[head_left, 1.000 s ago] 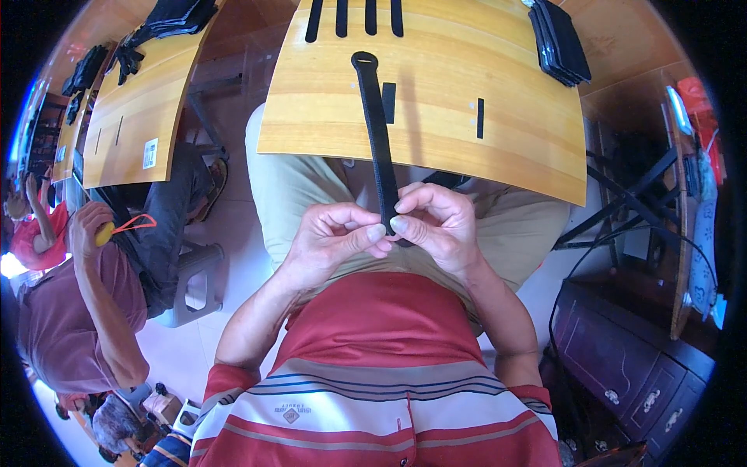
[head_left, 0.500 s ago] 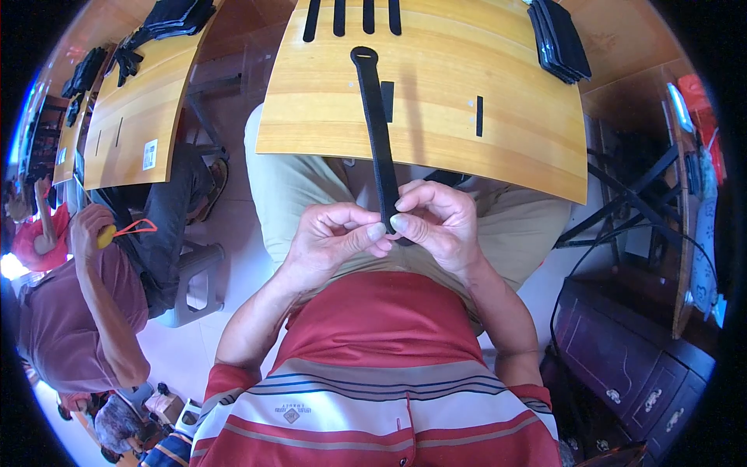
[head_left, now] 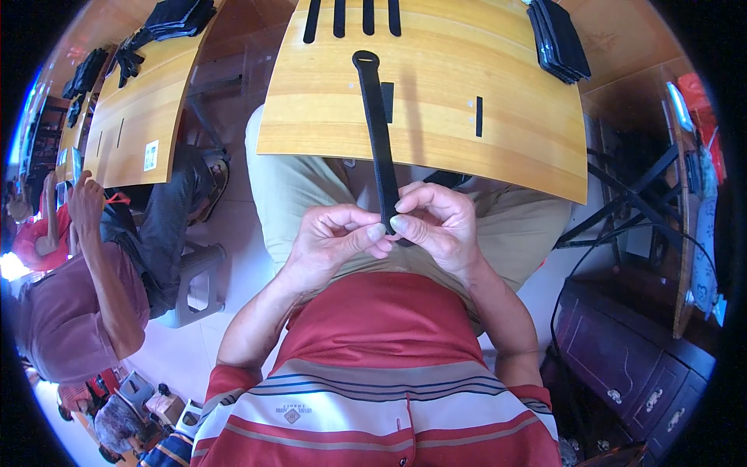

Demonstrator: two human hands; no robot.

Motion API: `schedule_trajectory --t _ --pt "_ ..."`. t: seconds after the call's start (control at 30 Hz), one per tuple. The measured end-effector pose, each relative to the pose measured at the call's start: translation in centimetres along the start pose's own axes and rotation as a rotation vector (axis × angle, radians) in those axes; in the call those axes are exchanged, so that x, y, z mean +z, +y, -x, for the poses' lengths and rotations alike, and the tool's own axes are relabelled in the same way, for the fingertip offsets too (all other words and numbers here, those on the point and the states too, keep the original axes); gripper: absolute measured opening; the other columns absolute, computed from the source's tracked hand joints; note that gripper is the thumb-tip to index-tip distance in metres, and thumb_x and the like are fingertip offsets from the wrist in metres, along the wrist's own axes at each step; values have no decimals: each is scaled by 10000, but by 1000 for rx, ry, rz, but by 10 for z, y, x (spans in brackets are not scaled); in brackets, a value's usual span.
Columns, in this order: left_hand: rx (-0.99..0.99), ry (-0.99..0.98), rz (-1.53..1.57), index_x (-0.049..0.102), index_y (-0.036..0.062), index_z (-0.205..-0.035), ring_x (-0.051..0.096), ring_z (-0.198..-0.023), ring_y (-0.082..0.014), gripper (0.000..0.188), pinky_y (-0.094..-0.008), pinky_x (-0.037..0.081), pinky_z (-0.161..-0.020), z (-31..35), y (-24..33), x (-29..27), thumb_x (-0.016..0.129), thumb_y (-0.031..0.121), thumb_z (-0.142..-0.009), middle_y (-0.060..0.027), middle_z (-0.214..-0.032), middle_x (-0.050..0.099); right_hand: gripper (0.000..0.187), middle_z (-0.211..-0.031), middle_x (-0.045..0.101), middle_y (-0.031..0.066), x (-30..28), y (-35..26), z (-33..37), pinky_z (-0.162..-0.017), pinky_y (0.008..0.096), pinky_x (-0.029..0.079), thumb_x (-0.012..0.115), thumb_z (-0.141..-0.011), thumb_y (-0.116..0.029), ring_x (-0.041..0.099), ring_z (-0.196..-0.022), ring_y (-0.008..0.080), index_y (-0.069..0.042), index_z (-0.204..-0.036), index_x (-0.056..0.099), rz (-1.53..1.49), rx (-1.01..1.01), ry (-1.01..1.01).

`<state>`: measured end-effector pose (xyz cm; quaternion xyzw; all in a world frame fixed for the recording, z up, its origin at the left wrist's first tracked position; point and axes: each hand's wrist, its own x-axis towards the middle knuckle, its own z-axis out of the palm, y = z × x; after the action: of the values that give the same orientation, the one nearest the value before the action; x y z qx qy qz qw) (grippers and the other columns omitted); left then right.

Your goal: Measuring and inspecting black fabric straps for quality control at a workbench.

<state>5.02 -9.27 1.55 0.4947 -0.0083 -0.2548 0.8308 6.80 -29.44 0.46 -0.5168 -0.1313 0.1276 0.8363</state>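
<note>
A long black strap [head_left: 377, 132] with an oval slotted end reaches up from my hands over the front edge of the wooden table [head_left: 529, 148]. My left hand [head_left: 336, 237] pinches its lower end between thumb and fingers. On the other side of that end, my right hand [head_left: 440, 226] pinches it too, thumb tip close to the left thumb. The lowest bit of the strap is hidden behind my fingers. Several more black straps [head_left: 339, 19] lie side by side at the table's far edge.
Folded black pieces [head_left: 559, 43] are stacked at the table's right. Two dark slots or strips, one a narrow strip [head_left: 479, 117], mark the tabletop. At the left, a co-worker [head_left: 85, 303] sits by another wooden table [head_left: 144, 109]. A dark cabinet [head_left: 622, 366] stands at lower right.
My hands keep the same grip; the strap's slotted end has dipped very slightly. The co-worker's raised hand has shifted, and the yellow tool with an orange loop no longer shows clearly.
</note>
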Motion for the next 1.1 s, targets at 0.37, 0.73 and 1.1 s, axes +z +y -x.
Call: schedule_trajectory --t 0.37,0.73,1.1 --pt "-5 2 -5 674 -33 -1060 698 -850 -167 168 -272 587 -768 0 -1 0 624 77 -943 -146 -958 711 121 -995 618 88 -1 0 0 -747 246 558 684 -879 12 648 -850 123 44 -977 620 42 12 5" --pt "21 24 -76 675 -35 -1057 702 -830 -169 169 -271 590 -760 -2 0 2 620 79 -945 -148 -946 713 109 -966 622 71 -2 -2 -2 -726 230 531 692 -879 2 623 -854 102 36 -966 635 81 -15 26" --pt "60 19 -90 669 -27 -1062 703 -839 -162 158 -264 590 -762 -3 -1 3 620 63 -942 -144 -950 713 121 -989 618 67 -2 1 -2 -752 228 539 695 -876 0 625 -865 99 39 -974 636 69 -11 34"
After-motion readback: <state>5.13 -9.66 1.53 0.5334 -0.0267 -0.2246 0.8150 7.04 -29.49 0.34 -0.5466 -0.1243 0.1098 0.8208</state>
